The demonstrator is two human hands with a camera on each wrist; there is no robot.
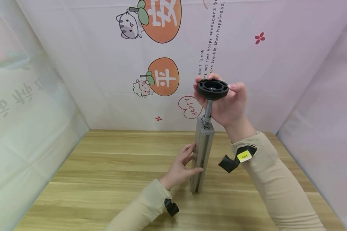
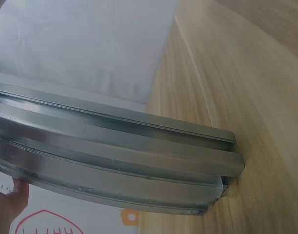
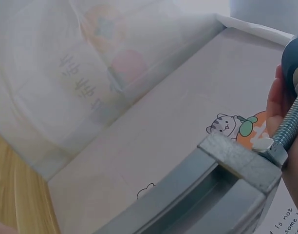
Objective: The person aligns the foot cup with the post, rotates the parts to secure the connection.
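An aluminium profile (image 1: 202,157) with slotted sides stands nearly upright, its lower end at the wooden table. My left hand (image 1: 180,168) grips it around the middle, thumb across the near face and fingers on the far left side. From its top end rises a threaded rod (image 3: 291,122) with a hex nut (image 3: 270,148) at the base. A black round levelling foot (image 1: 212,89) caps the rod, its hollow underside facing up. Fingers and thumb of my right hand (image 1: 228,106) hold the foot by its rim. In the left wrist view, the profile's lower end (image 2: 219,170) meets the wood.
The wooden table (image 1: 110,173) spreads out on both sides of the profile. A printed cloth backdrop (image 1: 234,57) rises behind it, with pale cloth walls (image 1: 321,106) left and right. Each sleeve carries a black wrist mount (image 1: 229,163).
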